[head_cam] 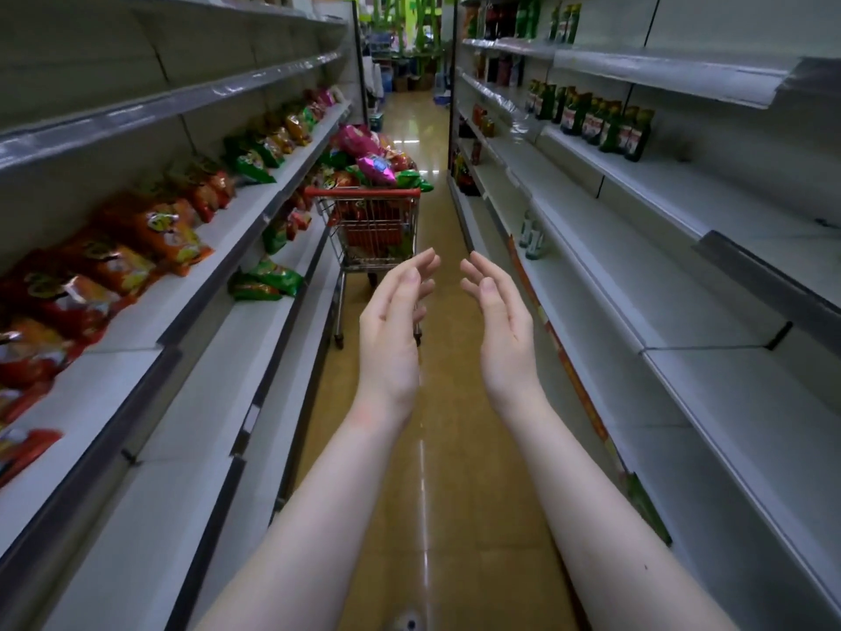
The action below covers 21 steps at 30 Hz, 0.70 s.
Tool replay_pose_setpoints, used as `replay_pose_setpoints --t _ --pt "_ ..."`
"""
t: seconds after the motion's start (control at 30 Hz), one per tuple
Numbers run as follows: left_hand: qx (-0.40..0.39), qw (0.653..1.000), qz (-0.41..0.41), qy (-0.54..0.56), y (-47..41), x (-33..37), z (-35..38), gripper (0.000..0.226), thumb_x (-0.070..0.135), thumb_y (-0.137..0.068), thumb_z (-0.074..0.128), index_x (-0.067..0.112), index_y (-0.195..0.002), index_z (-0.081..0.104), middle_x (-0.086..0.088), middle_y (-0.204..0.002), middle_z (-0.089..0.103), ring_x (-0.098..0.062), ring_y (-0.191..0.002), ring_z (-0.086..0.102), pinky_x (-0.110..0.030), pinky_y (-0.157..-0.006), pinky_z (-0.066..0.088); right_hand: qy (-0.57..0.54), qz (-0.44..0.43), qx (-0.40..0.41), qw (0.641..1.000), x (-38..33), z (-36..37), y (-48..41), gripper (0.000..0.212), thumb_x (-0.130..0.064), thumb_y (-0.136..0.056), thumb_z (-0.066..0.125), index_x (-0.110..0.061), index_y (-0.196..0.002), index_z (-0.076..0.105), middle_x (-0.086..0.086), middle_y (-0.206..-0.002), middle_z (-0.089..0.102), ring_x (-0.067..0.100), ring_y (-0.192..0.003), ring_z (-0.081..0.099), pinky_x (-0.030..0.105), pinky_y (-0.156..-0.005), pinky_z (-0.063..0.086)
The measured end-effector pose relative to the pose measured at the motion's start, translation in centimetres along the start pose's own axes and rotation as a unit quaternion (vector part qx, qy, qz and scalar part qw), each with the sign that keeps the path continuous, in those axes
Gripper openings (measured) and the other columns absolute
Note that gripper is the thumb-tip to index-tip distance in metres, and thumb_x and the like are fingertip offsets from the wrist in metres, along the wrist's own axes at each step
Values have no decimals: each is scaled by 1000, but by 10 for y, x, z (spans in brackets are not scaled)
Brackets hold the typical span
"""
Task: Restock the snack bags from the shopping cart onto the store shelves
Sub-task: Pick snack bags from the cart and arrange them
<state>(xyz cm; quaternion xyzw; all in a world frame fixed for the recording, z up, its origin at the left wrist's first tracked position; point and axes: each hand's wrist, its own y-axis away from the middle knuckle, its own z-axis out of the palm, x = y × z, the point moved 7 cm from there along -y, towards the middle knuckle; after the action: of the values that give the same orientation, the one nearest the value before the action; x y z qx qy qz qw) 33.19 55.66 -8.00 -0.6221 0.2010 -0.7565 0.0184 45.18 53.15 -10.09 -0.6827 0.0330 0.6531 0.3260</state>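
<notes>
A red-handled wire shopping cart (369, 223) stands in the aisle ahead, heaped with pink, red and green snack bags (373, 163). Orange, red and green snack bags (150, 230) line the left shelves (236, 220), and a few green bags (268, 282) lie on the shelf below. My left hand (393, 325) and my right hand (498, 321) are stretched out in front of me, palms facing each other, fingers relaxed and holding nothing. Both are short of the cart and touch nothing.
On the right, white shelves (637, 284) carry green and dark bottles (596, 123) at the upper levels and two clear bottles (532, 236) lower down. The yellow tiled floor (423, 471) runs between the two shelf rows. Stacked goods stand at the aisle's far end.
</notes>
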Motion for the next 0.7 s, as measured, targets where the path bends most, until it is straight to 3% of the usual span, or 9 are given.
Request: replay_pose_setpoints --t 0.17,0.33,0.7 --pt "1 1000 -25 19 -140 -58 15 29 29 -103 36 30 -115 62 9 -120 65 -6 -113 59 -35 -101 47 -18 -1 10 1000 50 17 -123 32 -23 -103 33 -23 -130 49 -17 -122 56 0 -119 52 8 -92 41" --pt "-21 999 -30 29 -272 -97 48 30 28 -103 37 26 -119 62 8 -120 66 -7 -113 59 -36 -101 47 -5 -9 20 1000 89 23 -248 37 -35 -97 35 -28 -129 49 -10 -128 56 3 -122 52 13 -99 41" --pt "-15 999 -35 25 -509 -220 138 27 26 -102 38 30 -115 61 7 -120 66 -8 -114 59 -36 -102 46 -16 -2 11 1000 229 -9 -499 34 -31 -101 35 -26 -131 49 -14 -127 56 1 -121 52 14 -100 41"
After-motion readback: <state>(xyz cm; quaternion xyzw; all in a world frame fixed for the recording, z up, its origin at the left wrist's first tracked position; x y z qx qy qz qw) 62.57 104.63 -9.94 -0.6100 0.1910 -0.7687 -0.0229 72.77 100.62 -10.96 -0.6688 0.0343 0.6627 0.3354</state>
